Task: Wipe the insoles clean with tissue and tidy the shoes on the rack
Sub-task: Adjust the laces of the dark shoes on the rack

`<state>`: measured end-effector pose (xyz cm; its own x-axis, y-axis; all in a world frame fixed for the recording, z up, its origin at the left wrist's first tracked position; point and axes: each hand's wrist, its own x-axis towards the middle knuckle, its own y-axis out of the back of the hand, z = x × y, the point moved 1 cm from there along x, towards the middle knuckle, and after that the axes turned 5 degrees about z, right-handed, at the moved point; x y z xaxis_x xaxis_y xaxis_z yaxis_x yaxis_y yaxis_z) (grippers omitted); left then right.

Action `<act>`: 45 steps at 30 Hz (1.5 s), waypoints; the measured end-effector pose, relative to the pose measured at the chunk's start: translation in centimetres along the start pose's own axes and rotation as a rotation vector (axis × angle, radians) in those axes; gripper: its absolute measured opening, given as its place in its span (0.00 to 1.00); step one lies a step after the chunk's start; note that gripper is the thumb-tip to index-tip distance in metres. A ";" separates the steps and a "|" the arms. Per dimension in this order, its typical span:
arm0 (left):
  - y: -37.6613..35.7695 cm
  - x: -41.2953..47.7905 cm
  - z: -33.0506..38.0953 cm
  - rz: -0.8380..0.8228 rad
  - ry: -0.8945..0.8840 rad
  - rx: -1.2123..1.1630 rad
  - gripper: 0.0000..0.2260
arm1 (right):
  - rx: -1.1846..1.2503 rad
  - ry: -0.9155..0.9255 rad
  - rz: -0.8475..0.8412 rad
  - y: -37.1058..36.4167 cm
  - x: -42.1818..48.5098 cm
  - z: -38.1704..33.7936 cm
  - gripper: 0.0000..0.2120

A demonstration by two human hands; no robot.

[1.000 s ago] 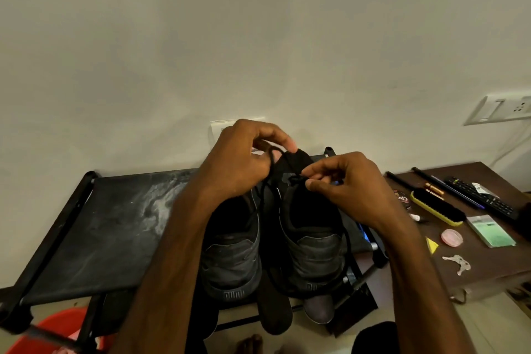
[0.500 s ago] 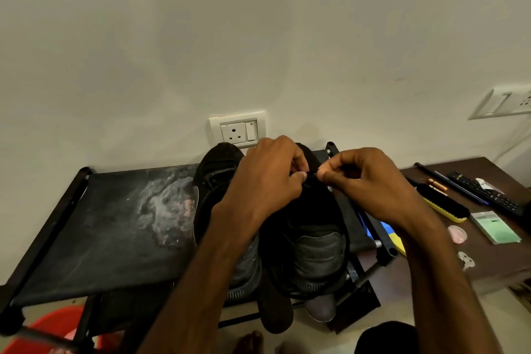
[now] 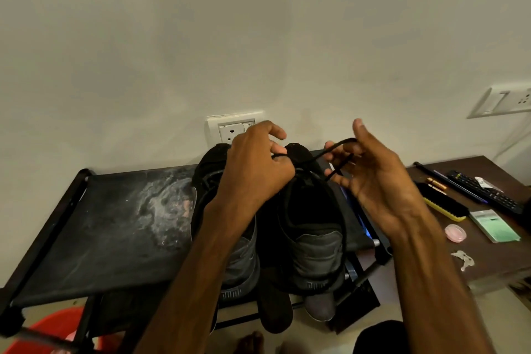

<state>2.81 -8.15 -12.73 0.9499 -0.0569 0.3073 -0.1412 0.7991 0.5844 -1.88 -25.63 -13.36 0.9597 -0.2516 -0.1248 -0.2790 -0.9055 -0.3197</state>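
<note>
Two black sneakers stand side by side on the black shoe rack [image 3: 115, 224], heels toward me: the left shoe [image 3: 238, 264] and the right shoe [image 3: 313, 241]. My left hand [image 3: 258, 169] pinches a black lace [image 3: 336, 149] above the right shoe's tongue. My right hand [image 3: 373, 181] has the lace looped around its fingers, pulling it up and to the right. A dark insole [image 3: 275, 307] sticks out below the rack's top shelf between the shoes.
A brown table [image 3: 488, 256] at the right carries a yellow-backed brush [image 3: 444, 204], a remote [image 3: 485, 192], a green packet [image 3: 494, 225], a pink lid [image 3: 455, 233] and keys [image 3: 463, 259]. A wall socket [image 3: 232, 129] sits behind the shoes. A red tub [image 3: 48, 333] is lower left.
My hands came together on the lace above the right shoe, then drew apart; my right hand now lifts a loop of lace up and to the right.
</note>
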 end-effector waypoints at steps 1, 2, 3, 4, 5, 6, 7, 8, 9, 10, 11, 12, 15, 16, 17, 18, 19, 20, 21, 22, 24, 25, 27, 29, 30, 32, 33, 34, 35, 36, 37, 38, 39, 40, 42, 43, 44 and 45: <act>0.4 0.0 0.3 0.101 -0.027 -0.046 0.16 | 0.059 0.036 0.011 0.0 -0.1 -0.4 0.27; 0.9 0.1 0.7 0.212 -0.063 -0.099 0.15 | 0.139 0.075 0.016 0.0 -0.2 -0.9 0.27; 1.5 0.2 1.1 0.315 -0.096 -0.159 0.14 | 0.236 0.119 0.011 0.1 -0.2 -1.2 0.25; 2.2 0.2 1.4 0.404 -0.115 -0.232 0.13 | 0.329 0.163 0.003 0.2 -0.3 -1.6 0.23; 2.9 0.2 1.6 0.467 -0.116 -0.312 0.12 | 0.399 0.206 -0.002 0.3 -0.3 -2.0 0.20; 3.5 0.3 1.8 0.505 -0.104 -0.375 0.11 | 0.427 0.244 0.002 0.3 -0.5 -2.4 0.19; 3.9 0.3 1.8 0.513 -0.088 -0.402 0.11 | 0.402 0.280 0.022 0.3 -0.7 -2.7 0.18; 4.1 0.3 1.8 0.490 -0.076 -0.396 0.11 | 0.327 0.307 0.063 0.3 -0.8 -2.7 0.16; 4.0 0.3 1.6 0.437 -0.068 -0.361 0.11 | 0.186 0.328 0.115 0.4 -0.6 -2.5 0.15; 3.8 0.4 1.3 0.352 -0.054 -0.300 0.11 | -0.023 0.349 0.164 0.4 -0.4 -2.1 0.12; 3.5 0.3 1.2 0.242 -0.023 -0.205 0.11 | -0.265 0.367 0.191 0.5 0.0 -1.5 0.08; 3.2 0.1 1.0 0.106 0.016 -0.073 0.12 | -0.485 0.361 0.176 0.6 0.4 -0.7 0.05; 2.1 -0.9 1.1 -0.337 0.042 0.331 0.16 | -0.894 0.203 -0.033 0.8 0.7 1.1 0.13; 1.8 -1.1 1.3 -0.417 0.046 0.348 0.15 | -0.937 0.154 -0.121 0.8 0.4 1.0 0.15; 1.7 -1.2 1.5 -0.465 0.061 0.303 0.14 | -0.949 0.120 -0.205 0.8 0.0 0.6 0.15; 1.7 -1.3 1.6 -0.495 0.083 0.220 0.15 | -0.959 0.097 -0.268 0.9 -0.3 0.1 0.15; 1.7 -1.3 1.7 -0.525 0.106 0.151 0.16 | -0.976 0.083 -0.307 1.1 -0.5 -0.3 0.15; 1.6 -1.4 1.8 -0.552 0.116 0.121 0.17 | -1.009 0.078 -0.326 1.3 -0.6 -0.5 0.17; 1.5 -1.5 1.9 -0.569 0.113 0.136 0.19 | -1.056 0.079 -0.315 1.4 -0.5 -0.3 0.19; 1.2 -1.8 2.1 -0.556 0.101 0.186 0.22 | -1.093 0.091 -0.273 1.4 -0.3 0.1 0.21; 0.3 -2.2 2.3 -0.474 0.082 0.358 0.28 | -1.155 0.141 -0.127 1.1 0.3 1.6 0.21; -0.3 -2.5 2.5 -0.436 0.086 0.454 0.31 | -1.183 0.167 -0.045 0.8 0.5 2.2 0.20; -1.5 -2.9 2.4 -0.383 0.115 0.576 0.29 | -1.250 0.204 0.079 0.1 0.7 3.0 0.16; -2.3 -3.2 2.3 -0.320 0.146 0.575 0.19 | -1.313 0.232 0.141 -0.4 0.8 3.5 0.11; -2.6 -3.2 2.2 -0.281 0.154 0.559 0.15 | -1.322 0.244 0.173 -0.4 0.8 3.6 0.09; -2.8 -3.1 2.1 -0.230 0.167 0.541 0.12 | -1.293 0.255 0.239 -0.4 0.9 3.8 0.06; -2.9 -3.0 2.0 -0.217 0.171 0.533 0.12 | -1.266 0.253 0.260 -0.3 0.9 3.9 0.05; -3.0 -2.9 2.0 -0.212 0.174 0.526 0.12 | -1.241 0.247 0.272 -0.3 0.8 3.9 0.04; -3.2 -2.9 2.0 -0.213 0.177 0.518 0.11 | -1.217 0.237 0.279 -0.3 0.8 3.9 0.04; -3.3 -2.9 2.0 -0.214 0.180 0.509 0.10 | -1.193 0.228 0.284 -0.3 0.7 3.9 0.04; -3.4 -2.9 2.0 -0.214 0.183 0.499 0.09 | -1.175 0.220 0.284 -0.3 0.7 3.9 0.04; -3.4 -2.9 2.0 -0.211 0.184 0.489 0.07 | -1.161 0.215 0.277 -0.2 0.7 3.9 0.04; -3.4 -2.9 2.0 -0.211 0.185 0.478 0.06 | -1.151 0.213 0.267 0.0 0.7 4.0 0.05; -3.2 -2.9 2.0 -0.215 0.184 0.475 0.07 | -1.141 0.209 0.257 0.2 0.7 3.9 0.05; -2.9 -3.0 1.8 -0.241 0.166 0.493 0.10 | -1.120 0.189 0.233 0.8 0.7 3.7 0.07; -2.8 -3.0 1.8 -0.257 0.155 0.504 0.10 | -1.117 0.181 0.211 0.9 0.6 3.6 0.08; -2.7 -3.0 1.7 -0.268 0.146 0.517 0.10 | -1.129 0.175 0.183 0.8 0.6 3.5 0.10; -2.7 -3.1 1.7 -0.272 0.137 0.532 0.09 | -1.163 0.164 0.151 0.6 0.7 3.5 0.11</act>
<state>-0.19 -11.13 -14.01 0.9936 -0.1115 0.0155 0.0255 0.3565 0.9340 -1.53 -25.11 -16.93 0.9358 -0.3471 0.0613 -0.2743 -0.6081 0.7449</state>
